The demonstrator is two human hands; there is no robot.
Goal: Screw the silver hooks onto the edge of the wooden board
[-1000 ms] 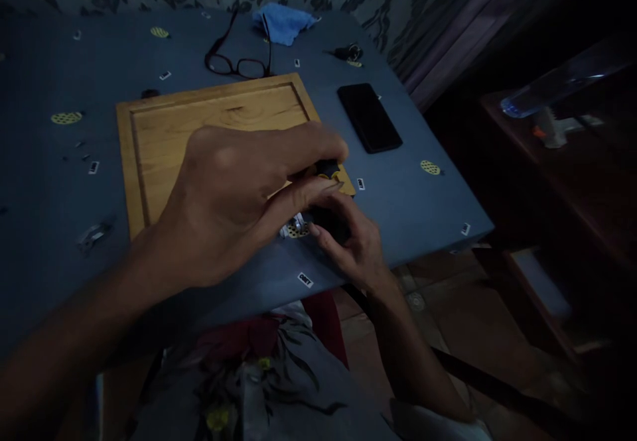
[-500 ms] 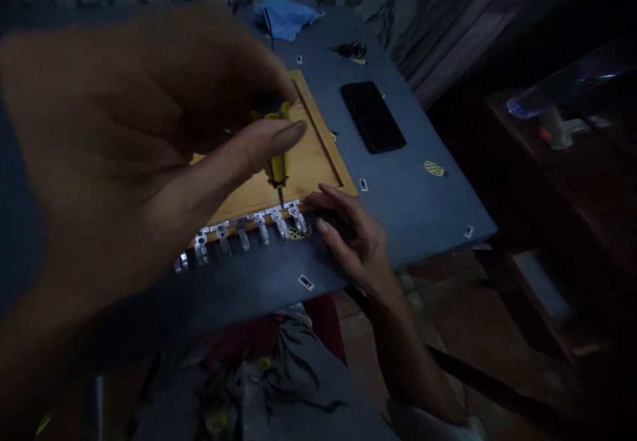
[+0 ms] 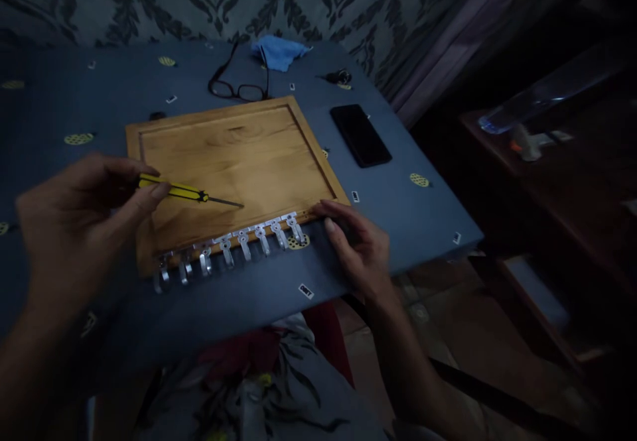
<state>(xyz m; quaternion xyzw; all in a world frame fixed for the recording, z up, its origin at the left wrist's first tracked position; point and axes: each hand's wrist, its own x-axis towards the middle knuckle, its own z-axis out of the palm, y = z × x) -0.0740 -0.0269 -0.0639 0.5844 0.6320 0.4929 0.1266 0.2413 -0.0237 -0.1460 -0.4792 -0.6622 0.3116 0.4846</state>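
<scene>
Screwdriver point(image 3: 186, 192) points rightward, pinched in the raised left hand point(image 3: 82, 219)

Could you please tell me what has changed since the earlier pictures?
The left hand has moved left, away from the right end of the row of metal hooks, carrying the yellow screwdriver, which has swung from near upright to a flatter slant. Nothing was let go. The right hand stays at the near right corner of the wooden board; phone, glasses and blue cloth stay put.
</scene>
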